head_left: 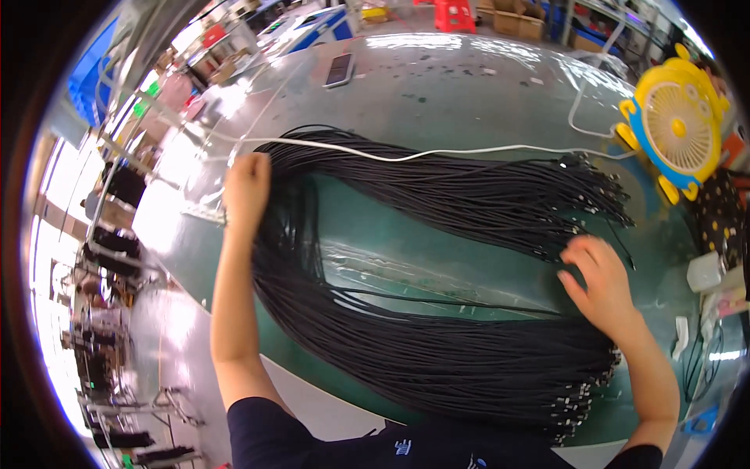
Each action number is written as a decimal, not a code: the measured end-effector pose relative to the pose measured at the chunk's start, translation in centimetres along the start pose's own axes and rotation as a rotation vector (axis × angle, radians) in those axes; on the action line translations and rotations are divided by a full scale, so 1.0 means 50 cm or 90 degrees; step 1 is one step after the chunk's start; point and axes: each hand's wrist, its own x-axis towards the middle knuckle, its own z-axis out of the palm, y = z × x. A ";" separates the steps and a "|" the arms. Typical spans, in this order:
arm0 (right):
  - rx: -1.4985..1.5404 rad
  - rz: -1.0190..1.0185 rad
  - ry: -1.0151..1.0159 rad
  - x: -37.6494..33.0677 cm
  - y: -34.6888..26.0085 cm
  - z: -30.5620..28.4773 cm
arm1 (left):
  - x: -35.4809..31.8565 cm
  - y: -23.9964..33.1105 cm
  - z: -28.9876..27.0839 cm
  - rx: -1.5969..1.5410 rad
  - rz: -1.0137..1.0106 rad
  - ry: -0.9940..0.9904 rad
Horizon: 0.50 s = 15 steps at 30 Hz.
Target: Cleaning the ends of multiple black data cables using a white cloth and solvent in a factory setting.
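Observation:
A large bundle of thin black cables lies in a U on the green table, bent at the left. Its upper arm (437, 184) and lower arm (437, 363) both run to the right and end in small metal-tipped connectors (574, 402). My left hand (248, 187) is closed beside the top of the bend; what its fingers hold is hidden. Over on the right, my right hand (603, 285) hovers between the two rows of cable ends, thumb and fingers apart. One single cable (453, 302) stretches across the gap between the arms, its right end below this hand.
A white cord (406, 159) crosses over the upper cables toward a yellow and blue desk fan (678, 129) at the right. A phone (339, 70) lies at the far side of the table (437, 94). A white block (705, 272) stands at the right edge.

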 end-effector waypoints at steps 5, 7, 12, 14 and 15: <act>-0.024 -0.063 0.125 0.137 0.070 0.036 | 0.110 -0.170 0.106 0.017 0.017 -0.129; -0.027 -0.085 0.145 0.179 0.101 0.062 | 0.130 -0.150 0.138 0.012 0.051 -0.167; -0.092 -0.014 0.135 0.243 0.167 0.119 | 0.180 -0.110 0.197 0.101 -0.154 -0.434; -0.058 0.133 -0.054 0.247 0.178 0.118 | 0.182 -0.086 0.208 0.119 -0.164 -0.460; -0.076 0.129 -0.050 0.249 0.168 0.115 | 0.177 -0.114 0.211 0.135 -0.131 -0.454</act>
